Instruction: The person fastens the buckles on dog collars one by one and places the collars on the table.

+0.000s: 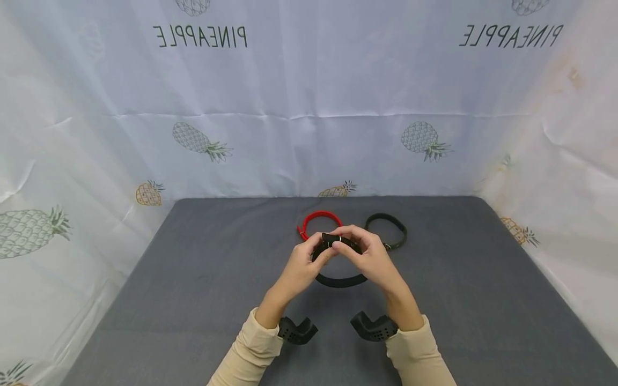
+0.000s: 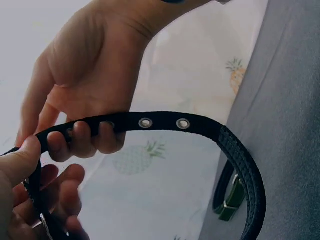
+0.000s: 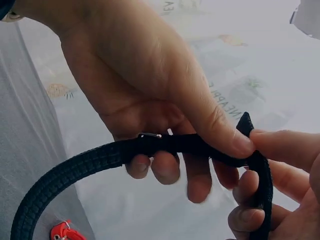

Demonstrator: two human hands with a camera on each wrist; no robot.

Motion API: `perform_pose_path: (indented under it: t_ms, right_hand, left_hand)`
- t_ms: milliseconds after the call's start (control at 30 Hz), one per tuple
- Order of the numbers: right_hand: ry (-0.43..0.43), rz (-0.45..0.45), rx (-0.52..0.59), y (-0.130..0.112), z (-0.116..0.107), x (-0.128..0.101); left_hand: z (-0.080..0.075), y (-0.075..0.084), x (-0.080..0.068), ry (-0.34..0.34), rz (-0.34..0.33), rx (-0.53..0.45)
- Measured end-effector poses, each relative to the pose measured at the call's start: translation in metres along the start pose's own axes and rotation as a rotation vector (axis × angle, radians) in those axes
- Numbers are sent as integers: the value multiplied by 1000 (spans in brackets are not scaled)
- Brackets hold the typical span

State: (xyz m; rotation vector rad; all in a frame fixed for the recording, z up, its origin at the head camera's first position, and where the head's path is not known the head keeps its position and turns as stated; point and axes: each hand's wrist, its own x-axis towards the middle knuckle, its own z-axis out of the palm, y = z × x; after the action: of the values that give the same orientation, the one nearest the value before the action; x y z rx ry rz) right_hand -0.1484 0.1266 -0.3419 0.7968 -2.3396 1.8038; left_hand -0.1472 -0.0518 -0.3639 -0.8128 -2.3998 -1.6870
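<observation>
Hands (image 1: 338, 257) pinching ribbed black collar (image 1: 340, 280), metal eyelets (image 2: 164, 123), grey mat (image 1: 193, 279)

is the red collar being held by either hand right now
No, the red collar lies on the grey table beyond the hands, while the left hand and right hand both grip the black collar.

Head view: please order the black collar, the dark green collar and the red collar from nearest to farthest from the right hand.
1. The black collar: held by the right hand and the left hand, its loop hanging toward the person.
2. The dark green collar: on the grey table, just right of and behind the right hand.
3. The red collar: behind the hands, toward the left side.
</observation>
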Motion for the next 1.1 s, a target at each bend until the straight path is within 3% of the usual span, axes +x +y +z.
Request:
perform_pose_path:
  t_ms: [200,500,733,900,1100]
  right_hand:
    - [77,21,11,2,-2,1]
    - [97,3,29,0,-4,1]
    - [86,12,0,-1,-3,1]
    - [61,22,-6,-2,-1,0]
    - [60,12,-12,1,0,1]
  left_hand:
    - [-1,-2,0,8,23,-5]
    - [-1,-3,2,126,134,-31]
    - [-1,-2,3,206,221,10]
    - [-2,-1,2,192,226,47]
    - [-1,-1,2,175,183,25]
